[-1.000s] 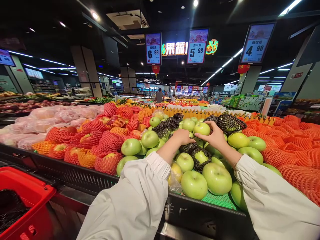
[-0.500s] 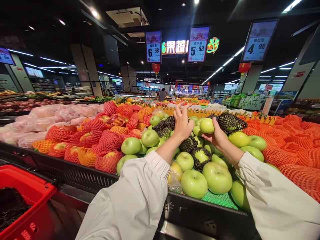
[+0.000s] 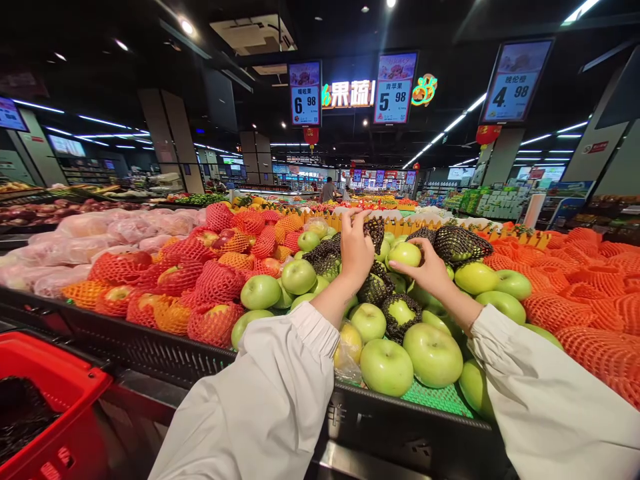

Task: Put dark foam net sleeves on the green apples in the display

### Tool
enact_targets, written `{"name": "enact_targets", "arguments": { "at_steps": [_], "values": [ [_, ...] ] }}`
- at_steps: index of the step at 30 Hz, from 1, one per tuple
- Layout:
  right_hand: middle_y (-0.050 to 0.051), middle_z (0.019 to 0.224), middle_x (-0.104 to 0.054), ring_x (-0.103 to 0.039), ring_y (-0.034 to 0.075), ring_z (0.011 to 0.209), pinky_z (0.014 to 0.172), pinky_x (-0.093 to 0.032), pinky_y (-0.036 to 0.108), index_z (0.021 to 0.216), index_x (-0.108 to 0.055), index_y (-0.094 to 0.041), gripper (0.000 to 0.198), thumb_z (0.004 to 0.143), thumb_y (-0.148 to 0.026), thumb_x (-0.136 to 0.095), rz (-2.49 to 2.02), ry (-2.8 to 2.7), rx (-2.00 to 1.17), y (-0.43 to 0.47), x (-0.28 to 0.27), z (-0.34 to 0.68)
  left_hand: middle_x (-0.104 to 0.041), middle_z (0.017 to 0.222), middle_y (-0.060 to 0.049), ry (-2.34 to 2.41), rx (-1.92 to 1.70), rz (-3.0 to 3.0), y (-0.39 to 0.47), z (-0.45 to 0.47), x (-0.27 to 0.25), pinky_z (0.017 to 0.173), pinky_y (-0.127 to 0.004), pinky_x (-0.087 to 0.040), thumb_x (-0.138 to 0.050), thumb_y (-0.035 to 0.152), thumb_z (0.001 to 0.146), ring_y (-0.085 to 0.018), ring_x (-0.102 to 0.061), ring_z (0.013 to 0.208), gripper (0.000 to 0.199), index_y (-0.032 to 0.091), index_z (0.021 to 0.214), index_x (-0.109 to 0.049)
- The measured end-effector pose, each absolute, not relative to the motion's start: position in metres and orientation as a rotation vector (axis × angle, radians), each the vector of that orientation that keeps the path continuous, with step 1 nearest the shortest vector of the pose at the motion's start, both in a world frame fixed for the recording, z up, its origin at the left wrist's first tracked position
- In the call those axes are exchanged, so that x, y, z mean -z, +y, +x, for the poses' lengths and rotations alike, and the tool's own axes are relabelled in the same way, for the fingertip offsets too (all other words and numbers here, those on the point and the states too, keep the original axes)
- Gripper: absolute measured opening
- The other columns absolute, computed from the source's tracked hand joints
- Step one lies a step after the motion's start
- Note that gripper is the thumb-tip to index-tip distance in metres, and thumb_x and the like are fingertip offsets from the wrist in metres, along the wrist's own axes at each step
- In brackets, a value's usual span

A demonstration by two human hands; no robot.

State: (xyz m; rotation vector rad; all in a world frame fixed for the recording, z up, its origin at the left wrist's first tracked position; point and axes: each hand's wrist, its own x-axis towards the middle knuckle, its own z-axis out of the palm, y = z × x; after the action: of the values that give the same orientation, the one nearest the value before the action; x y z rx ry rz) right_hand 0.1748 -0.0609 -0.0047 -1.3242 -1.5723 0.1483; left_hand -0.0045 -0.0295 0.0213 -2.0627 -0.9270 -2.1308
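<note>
Toward the back edge of the black plastic display tray [image 3: 400, 423], right over the heap, a smooth, round, pale-green apple [image 3: 405, 253] is being held up by the right hand [image 3: 433, 267], thumb at its near side and fingers curled round the right. Just to its left, a limp black mesh sleeve [image 3: 374, 232] is pinched by the bent fingers of the left hand [image 3: 357, 250], clear of the apple; how firmly it is gripped cannot be told, the fingertips being partly hidden.

And here trouble could be met! The apple's glossy skin is gripped mostly from one side, so it could be let slip if the thumb were eased, and bruising could be caused on the fruit below. The sleeve's loose mesh could be snagged on the black-netted green apple [image 3: 401, 317] or its neighbours if it were dragged low.

The heap itself is not to be trusted: round fruit is stacked on round fruit, and a slide could be set off by a brushed cream sleeve cuff [image 3: 317, 327]. Nearest the front edge, the large bare green apple [image 3: 433, 355] is backed by others above the green mesh liner [image 3: 435, 398]; with a hard nudge, it could be sent over that low rim.
</note>
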Motion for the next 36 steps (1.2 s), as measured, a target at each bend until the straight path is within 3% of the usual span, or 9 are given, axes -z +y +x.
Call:
{"name": "enact_targets", "arguments": {
  "at_steps": [6, 11, 16, 22, 27, 33, 36],
  "values": [
    [0.011, 0.104, -0.064, -0.062, 0.034, 0.093, 0.08, -0.049, 0.046, 0.112, -0.045, -0.021, 0.079, 0.057, -0.065, -0.082, -1.427, -1.686, 0.125, -0.065, 0.004, 0.178, -0.059, 0.116, -0.012, -1.079, 2.2, -1.937, -0.032, -0.005, -0.024, 0.103, -0.035, -0.046, -0.049, 0.017, 0.095, -0.022, -0.059, 0.112, 0.014, 0.017, 0.107, -0.058],
    [0.013, 0.119, -0.058, -0.058, 0.033, 0.113, 0.099, -0.045, 0.046, 0.121, -0.056, -0.022, 0.063, 0.07, -0.051, -0.078, -1.191, -1.7, 0.289, -0.065, 0.004, 0.179, -0.067, 0.107, -0.014, -1.404, 2.234, -1.834, -0.034, -0.003, -0.026, 0.091, -0.039, -0.048, -0.043, 0.036, 0.102, -0.027, -0.064, 0.099, 0.026, 0.015, 0.115, -0.05],
    [0.011, 0.115, -0.062, -0.062, 0.03, 0.103, 0.092, -0.049, 0.045, 0.115, -0.051, -0.02, 0.067, 0.066, -0.055, -0.08, -1.075, -1.616, 0.254, -0.067, 0.001, 0.176, -0.067, 0.11, -0.016, -1.591, 2.182, -1.816, -0.035, -0.003, -0.026, 0.088, -0.038, -0.048, -0.048, 0.032, 0.099, -0.03, -0.067, 0.098, 0.024, 0.016, 0.116, -0.045],
    [0.007, 0.113, -0.069, -0.066, 0.027, 0.1, 0.094, -0.051, 0.042, 0.111, -0.06, -0.021, 0.057, 0.067, -0.049, -0.082, -1.016, -1.934, 0.108, -0.069, 0.005, 0.171, -0.067, 0.107, -0.013, -1.579, 2.22, -1.837, -0.035, -0.002, -0.025, 0.087, -0.038, -0.047, -0.05, 0.029, 0.098, -0.029, -0.067, 0.096, 0.019, 0.019, 0.113, -0.043],
    [0.009, 0.114, -0.07, -0.067, 0.03, 0.102, 0.093, -0.052, 0.045, 0.111, -0.061, -0.019, 0.057, 0.066, -0.049, -0.081, -1.073, -2.03, 0.048, -0.066, 0.008, 0.172, -0.066, 0.106, -0.012, -1.391, 2.468, -1.916, -0.027, -0.001, -0.023, 0.091, -0.036, -0.046, -0.052, 0.029, 0.098, -0.024, -0.064, 0.098, 0.015, 0.019, 0.106, -0.044],
    [0.014, 0.112, -0.069, -0.068, 0.034, 0.101, 0.091, -0.054, 0.048, 0.117, -0.056, -0.017, 0.074, 0.059, -0.051, -0.085, -1.153, -1.881, 0.084, -0.059, 0.01, 0.177, -0.068, 0.102, -0.007, -0.826, 3.145, -2.215, -0.02, 0.008, -0.024, 0.09, -0.03, -0.05, -0.076, 0.03, 0.079, -0.017, -0.065, 0.092, 0.039, 0.017, 0.104, -0.049],
    [0.013, 0.117, -0.069, -0.067, 0.034, 0.106, 0.094, -0.053, 0.047, 0.122, -0.058, -0.018, 0.071, 0.063, -0.049, -0.084, -1.065, -1.881, 0.089, -0.055, 0.012, 0.179, -0.07, 0.103, -0.006, -0.506, 3.243, -2.542, -0.025, 0.01, -0.025, 0.092, -0.032, -0.05, -0.085, 0.032, 0.064, -0.017, -0.066, 0.093, 0.049, 0.016, 0.102, -0.058]
  ]
}}
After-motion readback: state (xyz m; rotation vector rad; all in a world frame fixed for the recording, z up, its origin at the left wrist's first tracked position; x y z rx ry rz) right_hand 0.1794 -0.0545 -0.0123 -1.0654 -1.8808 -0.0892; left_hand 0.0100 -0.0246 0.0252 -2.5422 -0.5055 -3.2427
